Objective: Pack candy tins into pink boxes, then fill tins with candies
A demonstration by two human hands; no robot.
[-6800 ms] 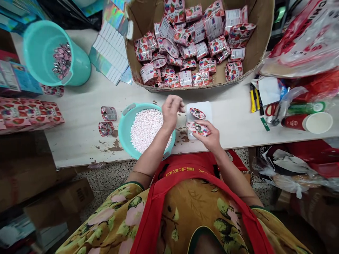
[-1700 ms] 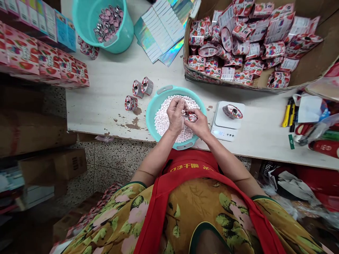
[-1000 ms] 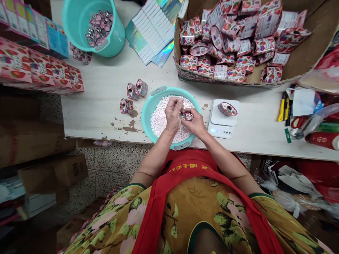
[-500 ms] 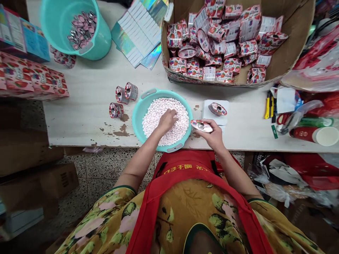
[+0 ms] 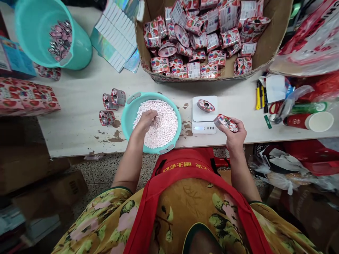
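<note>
My left hand (image 5: 146, 119) reaches into the teal basin (image 5: 129, 113) of small pink-white candies (image 5: 164, 123), fingers curled into the heap. My right hand (image 5: 233, 135) holds a small strawberry-print tin (image 5: 225, 122), tilted, just right of the white scale (image 5: 203, 116). A second strawberry-print tin (image 5: 206, 105) rests on the scale's platform. Three more tins (image 5: 110, 104) stand left of the basin on the white table (image 5: 79, 106).
A cardboard box (image 5: 275, 38) full of strawberry tins sits at the back. A teal bucket (image 5: 31, 28) with metal lids stands far left, holographic sheets (image 5: 116, 31) beside it. Pink cartons (image 5: 23, 100) lie left; pens, bottles and bags crowd the right.
My left hand left the tin and dug into the candies. My right hand carried the tin rightward, from over the basin to beside the scale.
</note>
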